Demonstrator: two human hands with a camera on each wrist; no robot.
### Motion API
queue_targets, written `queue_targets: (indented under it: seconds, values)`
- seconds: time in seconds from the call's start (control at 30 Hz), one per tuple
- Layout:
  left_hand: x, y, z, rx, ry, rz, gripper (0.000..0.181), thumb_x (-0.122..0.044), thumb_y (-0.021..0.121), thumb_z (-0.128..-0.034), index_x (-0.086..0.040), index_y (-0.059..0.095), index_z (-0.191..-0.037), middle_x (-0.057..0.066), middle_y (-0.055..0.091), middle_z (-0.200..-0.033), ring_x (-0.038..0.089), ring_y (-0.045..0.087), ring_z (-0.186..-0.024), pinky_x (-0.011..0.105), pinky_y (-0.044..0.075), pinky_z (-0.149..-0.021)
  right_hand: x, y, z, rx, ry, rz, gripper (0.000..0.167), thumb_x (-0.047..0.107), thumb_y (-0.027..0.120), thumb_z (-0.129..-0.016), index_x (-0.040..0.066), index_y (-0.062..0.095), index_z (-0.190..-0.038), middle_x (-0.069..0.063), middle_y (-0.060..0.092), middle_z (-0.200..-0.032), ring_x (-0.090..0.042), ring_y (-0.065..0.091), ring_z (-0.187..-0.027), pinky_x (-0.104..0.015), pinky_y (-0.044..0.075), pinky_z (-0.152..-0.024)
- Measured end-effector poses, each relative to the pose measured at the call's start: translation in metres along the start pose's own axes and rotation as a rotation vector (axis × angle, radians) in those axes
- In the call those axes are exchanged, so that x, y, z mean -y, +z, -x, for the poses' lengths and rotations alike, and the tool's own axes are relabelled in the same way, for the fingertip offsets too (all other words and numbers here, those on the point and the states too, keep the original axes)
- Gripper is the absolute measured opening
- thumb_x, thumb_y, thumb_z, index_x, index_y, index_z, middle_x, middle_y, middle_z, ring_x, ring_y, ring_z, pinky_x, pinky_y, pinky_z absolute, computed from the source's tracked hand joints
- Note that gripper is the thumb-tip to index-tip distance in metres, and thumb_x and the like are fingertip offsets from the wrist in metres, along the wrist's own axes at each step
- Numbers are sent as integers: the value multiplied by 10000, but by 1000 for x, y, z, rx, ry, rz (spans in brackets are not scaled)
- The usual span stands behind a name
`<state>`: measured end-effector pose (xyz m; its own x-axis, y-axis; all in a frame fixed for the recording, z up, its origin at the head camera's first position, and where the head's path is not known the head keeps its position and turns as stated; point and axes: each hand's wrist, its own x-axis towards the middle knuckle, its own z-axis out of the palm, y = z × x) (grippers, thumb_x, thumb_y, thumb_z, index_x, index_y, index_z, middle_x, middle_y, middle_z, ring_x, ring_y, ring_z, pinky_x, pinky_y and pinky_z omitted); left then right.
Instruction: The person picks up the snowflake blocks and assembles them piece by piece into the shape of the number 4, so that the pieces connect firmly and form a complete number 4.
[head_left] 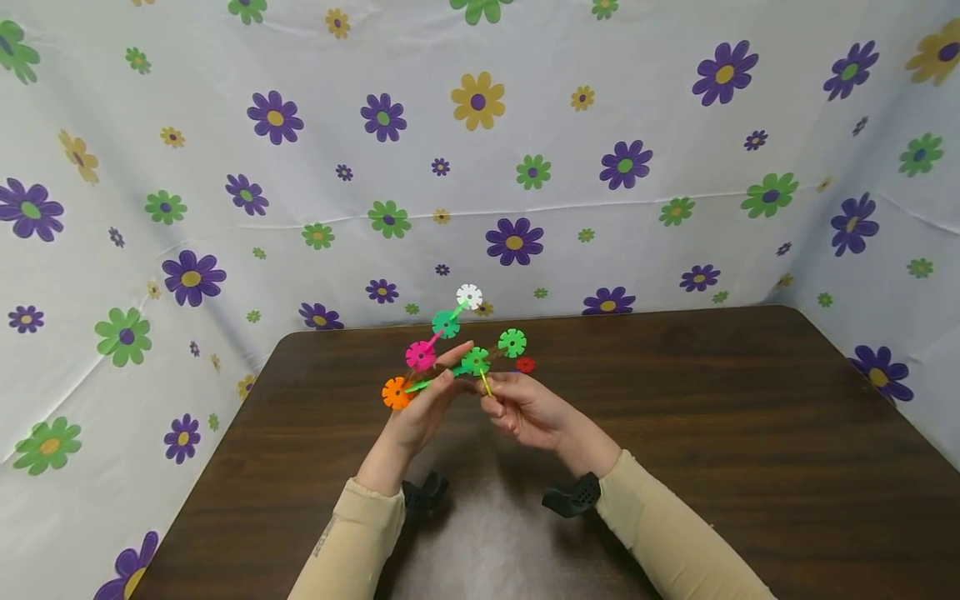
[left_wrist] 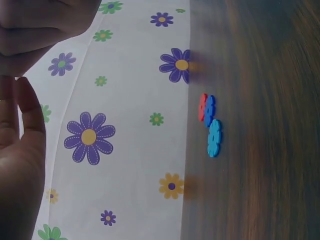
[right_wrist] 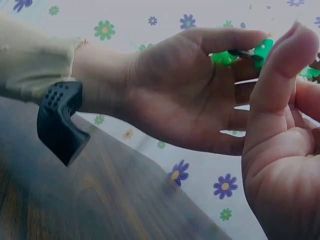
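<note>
Several notched plastic discs are joined into a branching chain. In the head view it runs from an orange disc past a pink disc and a teal disc to a white disc. Another branch leads to a green disc; a further light green disc shows beyond it. My left hand holds the chain between thumb and fingers. My right hand pinches a yellow disc, seen edge-on against the green one. Fingers hide part of the joints.
On the dark wooden table, behind my hands, lie a red disc, a blue disc and a light blue disc. A flower-printed cloth hangs along the table's back edge. Black mounts sit at both wrists.
</note>
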<state>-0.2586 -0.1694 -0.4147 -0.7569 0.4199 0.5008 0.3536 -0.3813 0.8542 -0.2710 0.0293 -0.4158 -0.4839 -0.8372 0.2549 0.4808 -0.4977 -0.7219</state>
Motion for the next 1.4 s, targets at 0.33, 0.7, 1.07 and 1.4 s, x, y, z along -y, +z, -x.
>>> queue_targets:
  seconds: [0.33,0.7,1.07,1.4]
  values:
    - [2,-2,-2,18,4,-44,447,-317,470,-1020,-107,502,-1413,10,671,-1122,173,645,-959,364,478,-919,1,1,1,-41,-4,14,286,101,278,-1072,43,553,-1023,28,542,-725,-9,510,-548,-102,391,-500]
    - [-19,-1,3,7,-73,-303,597,-424,583,-957,-30,500,-1399,151,514,-1397,237,502,-1262,387,406,-1026,5,-2,1,46,7,13,501,82,113,-1060,30,610,-1074,18,596,-759,-37,569,-591,-148,469,-549]
    - [-23,-2,3,6,-76,-274,594,-386,557,-983,3,455,-1421,41,631,-1256,457,587,-1036,504,431,-983,7,-34,5,-352,67,145,356,162,304,-1073,68,626,-952,9,624,-718,-42,556,-531,-167,489,-500]
    - [-19,-6,2,-26,-108,-274,555,-374,549,-989,-46,469,-1429,114,583,-1326,443,571,-1099,509,402,-1012,11,-28,6,-105,113,81,448,138,193,-1075,51,628,-1014,-35,653,-829,-67,652,-639,-212,544,-585]
